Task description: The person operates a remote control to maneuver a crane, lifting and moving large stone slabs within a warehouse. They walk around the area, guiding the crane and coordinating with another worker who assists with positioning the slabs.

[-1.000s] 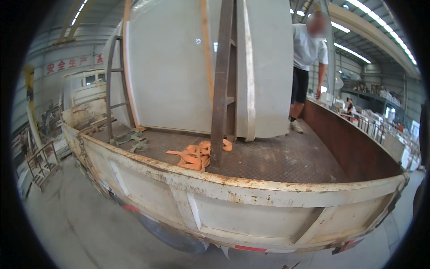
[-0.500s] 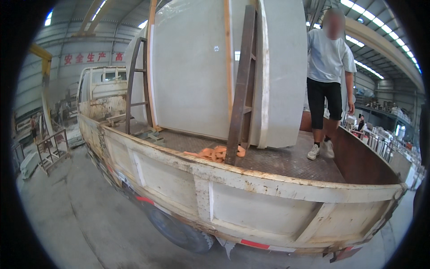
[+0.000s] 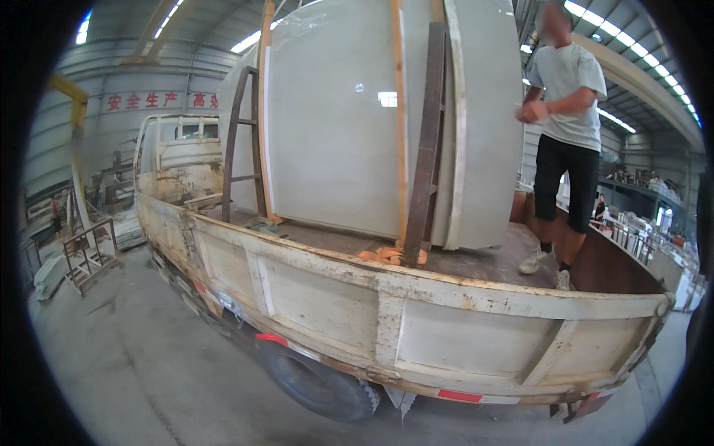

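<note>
Neither my left hand nor my right hand shows in the head view. Before me stands a flatbed truck with a rusty, cream-painted side panel [image 3: 461, 334]. Large pale stone slabs [image 3: 335, 134] stand upright on its bed, leaning on brown metal A-frame racks [image 3: 425, 149]. Wooden strips [image 3: 399, 119] run up the slab's face. An orange strap [image 3: 388, 256] lies bundled at the foot of the nearer rack. On the bed at the right, a person in a white shirt and black shorts [image 3: 569, 97] stands with both forearms raised in front of the chest.
The truck's cab [image 3: 178, 149] is at the far left. Grey concrete floor [image 3: 149, 349] runs along the truck's near side, past its rear wheel [image 3: 312, 383]. A small metal frame rack [image 3: 91, 253] stands at the left. Shelving with goods [image 3: 639, 186] lines the right background.
The person on the bed has moved right and brought the arms up in front. The truck and slabs appear shifted slightly right in the view, and less of the orange strap shows.
</note>
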A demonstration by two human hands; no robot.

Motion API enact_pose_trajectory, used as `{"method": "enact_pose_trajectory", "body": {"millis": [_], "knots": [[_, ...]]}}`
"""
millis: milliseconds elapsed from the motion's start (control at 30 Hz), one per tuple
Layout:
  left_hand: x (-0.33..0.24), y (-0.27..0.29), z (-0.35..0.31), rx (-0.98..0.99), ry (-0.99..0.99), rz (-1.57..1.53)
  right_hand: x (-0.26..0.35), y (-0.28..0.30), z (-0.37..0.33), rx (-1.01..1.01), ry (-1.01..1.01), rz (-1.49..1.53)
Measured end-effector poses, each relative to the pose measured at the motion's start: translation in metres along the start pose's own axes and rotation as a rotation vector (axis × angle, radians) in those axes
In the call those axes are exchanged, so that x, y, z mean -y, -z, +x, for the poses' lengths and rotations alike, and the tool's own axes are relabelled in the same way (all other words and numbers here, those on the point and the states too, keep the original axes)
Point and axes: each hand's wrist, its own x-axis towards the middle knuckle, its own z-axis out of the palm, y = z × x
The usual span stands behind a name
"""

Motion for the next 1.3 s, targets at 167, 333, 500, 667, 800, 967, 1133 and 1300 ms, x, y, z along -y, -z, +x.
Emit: {"method": "enact_pose_trajectory", "body": {"millis": [167, 333, 500, 667, 800, 967, 1133, 1300], "knots": [[-0.031, -0.001, -0.033, -0.093, -0.052, -0.047, -0.022, -0.007, 0.012, 0.115, -0.086, -0.079], [-0.044, -0.017, -0.066, -0.184, -0.139, -0.086, -0.042, -0.01, 0.027, 0.257, -0.178, -0.174], [-0.078, -0.025, -0.097, -0.249, -0.236, -0.083, -0.064, -0.031, 0.034, 0.37, -0.279, -0.251], [-0.104, -0.013, -0.135, -0.144, -0.372, -0.294, -0.107, -0.057, 0.033, 0.471, -0.378, -0.31], [-0.112, 0.013, -0.168, -0.041, -0.482, -0.467, -0.158, -0.079, 0.032, 0.542, -0.453, -0.355], [-0.138, 0.068, -0.22, 0.147, -0.495, -0.601, -0.234, -0.094, 0.032, 0.598, -0.494, -0.38], [-0.191, 0.114, -0.292, 0.011, -0.614, -0.54, -0.317, -0.092, 0.042, 0.508, -0.505, -0.456], [-0.205, 0.187, -0.348, 0.182, -0.598, -0.424, -0.401, -0.125, 0.022, 0.497, -0.682, -0.403]]}}
